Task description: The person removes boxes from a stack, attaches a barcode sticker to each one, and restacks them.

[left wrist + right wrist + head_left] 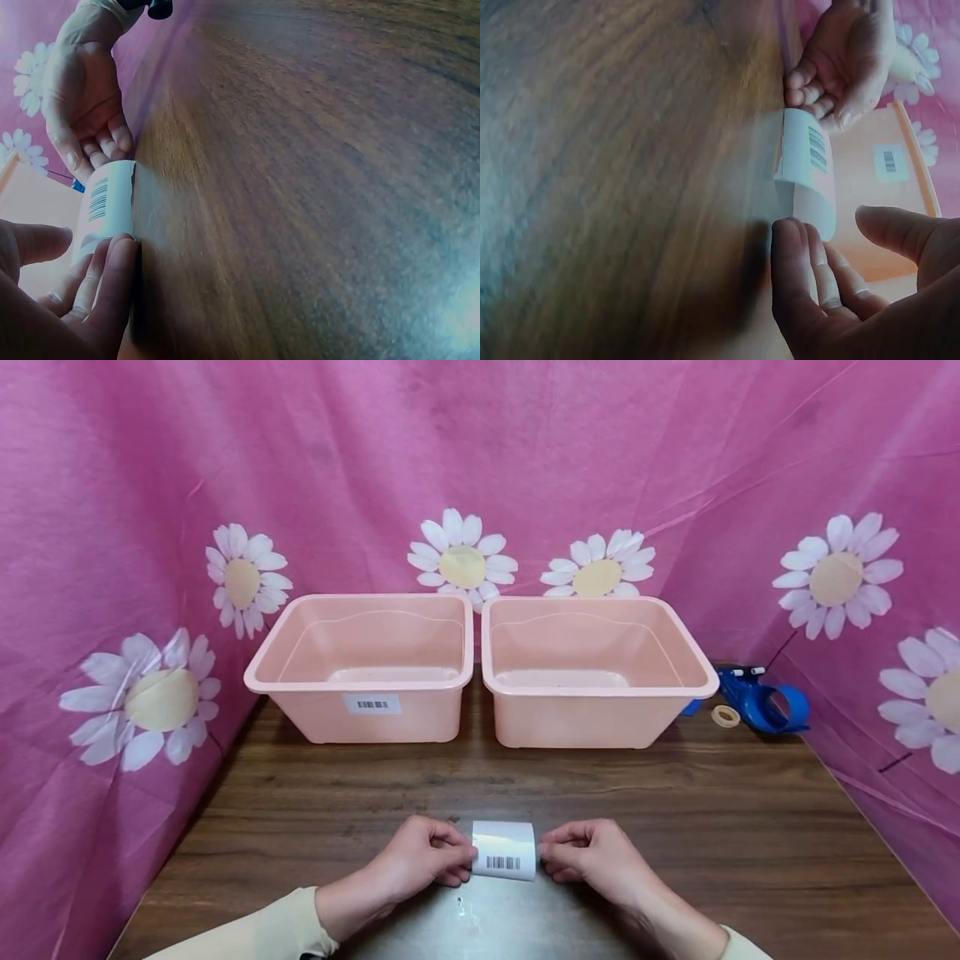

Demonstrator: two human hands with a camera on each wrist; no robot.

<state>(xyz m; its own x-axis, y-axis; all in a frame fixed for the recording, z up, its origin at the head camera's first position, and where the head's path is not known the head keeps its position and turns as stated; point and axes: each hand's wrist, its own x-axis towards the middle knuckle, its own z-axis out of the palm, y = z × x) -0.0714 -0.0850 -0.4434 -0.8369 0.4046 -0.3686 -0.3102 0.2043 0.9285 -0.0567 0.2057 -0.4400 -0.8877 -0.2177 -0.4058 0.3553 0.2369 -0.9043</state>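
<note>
A white barcode label point(505, 850), bowed with its printed face up, is stretched between the two hands low over the table. The left hand point(429, 856) pinches its left end, thumb tip at the edge. At the opposite end, the right hand point(596, 857) has its thumb and fingertips at the edge; in the right wrist view its fingers point(799, 247) lie against that end. A glossy strip crosses the label's face. Farther back, the left pink bin point(386, 722) carries a similar barcode label point(372, 704) on its front. The right pink bin point(577, 727) has a plain front.
A blue tape dispenser point(780, 710) and a small tan tape ring point(725, 717) lie beside the right bin. The brown wood-grain table point(337, 793) is bordered by pink curtains point(360, 460) printed with large white flowers.
</note>
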